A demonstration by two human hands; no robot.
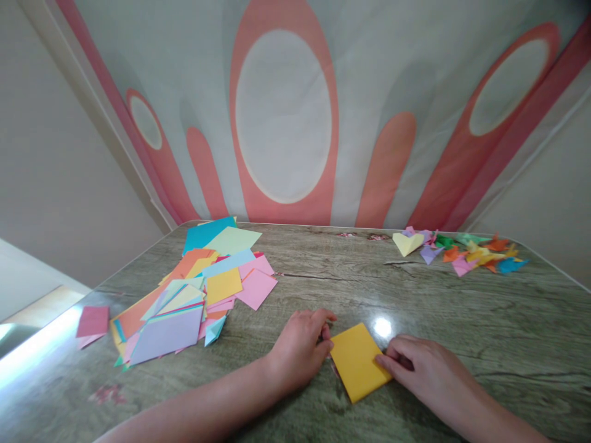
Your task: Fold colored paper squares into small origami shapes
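Two bare hands are positioned at the near part of the wood-grain table (318,271), one on each side of a yellow paper square (359,366). The square lies near the middle of the table's near part, turned so that one corner points toward the near edge. The left hand (300,347) has its fingers partly curled, with the thumb tip at the left corner of the square; whether it grips or only steadies the paper cannot be told. The right hand (422,366) grasps the right edge of the square between thumb and curled forefinger. A bright reflection (382,327) shows on the tabletop just beyond the square. To the left, a loose pile of coloured paper (168,335) extends from near to far, with a lavender sheet at its near side and a light blue folded piece (215,331) beside it. Dark pink paper (93,321) lies apart, left of the pile. At the far right, small folded paper shapes (482,255) form a cluster; a pale yellow heart (407,244) sits at its left end. Beyond the table's far edge rises a grey backdrop (360,80) with red-pink rounded shapes.
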